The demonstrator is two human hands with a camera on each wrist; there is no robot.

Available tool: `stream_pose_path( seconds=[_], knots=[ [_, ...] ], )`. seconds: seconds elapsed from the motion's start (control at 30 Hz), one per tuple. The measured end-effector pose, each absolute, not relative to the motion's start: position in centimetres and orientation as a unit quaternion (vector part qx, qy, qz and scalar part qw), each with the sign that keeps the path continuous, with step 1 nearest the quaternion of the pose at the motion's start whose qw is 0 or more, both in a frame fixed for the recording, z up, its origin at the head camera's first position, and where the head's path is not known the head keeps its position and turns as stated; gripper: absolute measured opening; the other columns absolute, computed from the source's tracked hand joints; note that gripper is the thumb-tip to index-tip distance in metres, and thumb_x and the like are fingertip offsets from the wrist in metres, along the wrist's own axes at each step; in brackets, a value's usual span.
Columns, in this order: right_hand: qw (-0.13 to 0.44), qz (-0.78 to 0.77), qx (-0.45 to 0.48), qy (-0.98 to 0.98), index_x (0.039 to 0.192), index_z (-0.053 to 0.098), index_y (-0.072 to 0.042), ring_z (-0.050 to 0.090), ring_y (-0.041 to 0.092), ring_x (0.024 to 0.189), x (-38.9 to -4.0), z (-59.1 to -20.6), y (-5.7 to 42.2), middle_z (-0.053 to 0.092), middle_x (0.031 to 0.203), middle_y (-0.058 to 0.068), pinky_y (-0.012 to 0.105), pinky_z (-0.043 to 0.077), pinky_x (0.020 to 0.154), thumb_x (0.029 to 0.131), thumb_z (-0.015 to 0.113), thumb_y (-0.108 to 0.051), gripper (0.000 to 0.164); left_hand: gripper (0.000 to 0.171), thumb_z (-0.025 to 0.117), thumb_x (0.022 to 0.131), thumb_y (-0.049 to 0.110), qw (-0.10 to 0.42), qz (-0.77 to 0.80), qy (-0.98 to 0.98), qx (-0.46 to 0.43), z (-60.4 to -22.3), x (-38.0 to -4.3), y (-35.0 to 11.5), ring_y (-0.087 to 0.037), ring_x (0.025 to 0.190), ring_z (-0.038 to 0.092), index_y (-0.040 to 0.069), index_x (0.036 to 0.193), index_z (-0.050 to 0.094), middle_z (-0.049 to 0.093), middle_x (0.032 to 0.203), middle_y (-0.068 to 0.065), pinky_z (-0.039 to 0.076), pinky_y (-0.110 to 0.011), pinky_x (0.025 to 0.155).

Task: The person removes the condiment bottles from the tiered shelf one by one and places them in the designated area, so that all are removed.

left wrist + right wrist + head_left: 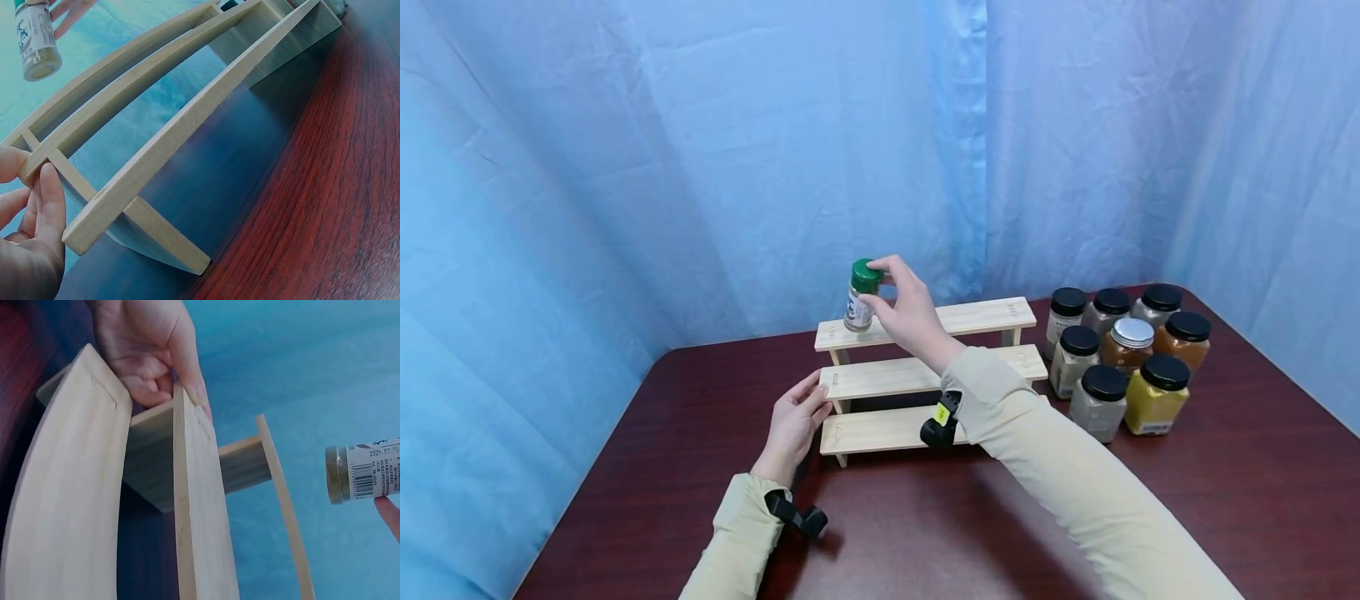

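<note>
A small spice bottle point(859, 308) with a green cap and printed label is pinched between the thumb and fingers of my right hand point(910, 312). In the left wrist view the bottle point(39, 47) hangs in the air, and the right wrist view shows the label and base of the bottle point(369, 470). Below it stands a three-tier wooden rack point(887, 379). My left hand point(793, 421) grips the left end of the rack's middle shelf, thumb on one face and fingers on the other, as seen in the left wrist view point(37, 231).
Right of the rack stand several jars with black lids, among them a yellow one point(1156, 396), and one jar with a silver lid point(1131, 333). The dark red table point(700, 400) ends at blue curtains point(775, 167) behind and at the sides.
</note>
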State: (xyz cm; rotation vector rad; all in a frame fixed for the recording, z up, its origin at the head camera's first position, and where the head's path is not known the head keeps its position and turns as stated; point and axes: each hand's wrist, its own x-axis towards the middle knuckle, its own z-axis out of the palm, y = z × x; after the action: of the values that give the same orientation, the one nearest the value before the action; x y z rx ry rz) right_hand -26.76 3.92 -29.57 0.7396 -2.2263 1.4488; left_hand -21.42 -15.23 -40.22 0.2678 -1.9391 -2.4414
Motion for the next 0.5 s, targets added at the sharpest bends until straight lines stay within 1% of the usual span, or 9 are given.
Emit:
stream_pose_path(
  seconds=[0.2, 0.5],
  knots=[
    [0.179, 0.546, 0.258, -0.776, 0.126, 0.046, -0.006, 0.057, 0.025, 0.114, -26.1, -29.9, 4.4, 0.052, 0.126, 0.013, 0.036, 0.055, 0.085, 0.092, 0.062, -0.008, 0.037, 0.045, 0.049, 0.097, 0.002, 0.008, -0.782, -0.618, 0.083, -40.3, -21.4, -15.2, -0.001, 0.073, 0.053, -0.005, 0.141, 0.040, 0.049, 0.090, 0.002, 0.050, -0.013, 0.068],
    [0.168, 0.582, 0.264, -0.751, 0.126, 0.045, -0.004, 0.058, 0.029, 0.113, -24.2, -30.6, 5.8, 0.052, 0.126, 0.017, 0.040, 0.056, 0.081, 0.090, 0.063, -0.004, 0.039, 0.044, 0.049, 0.097, 0.001, 0.013, -0.783, -0.615, 0.088, -40.4, -21.5, -15.1, -0.001, 0.075, 0.056, -0.003, 0.140, 0.042, 0.052, 0.091, 0.002, 0.050, -0.014, 0.068]
  ],
)
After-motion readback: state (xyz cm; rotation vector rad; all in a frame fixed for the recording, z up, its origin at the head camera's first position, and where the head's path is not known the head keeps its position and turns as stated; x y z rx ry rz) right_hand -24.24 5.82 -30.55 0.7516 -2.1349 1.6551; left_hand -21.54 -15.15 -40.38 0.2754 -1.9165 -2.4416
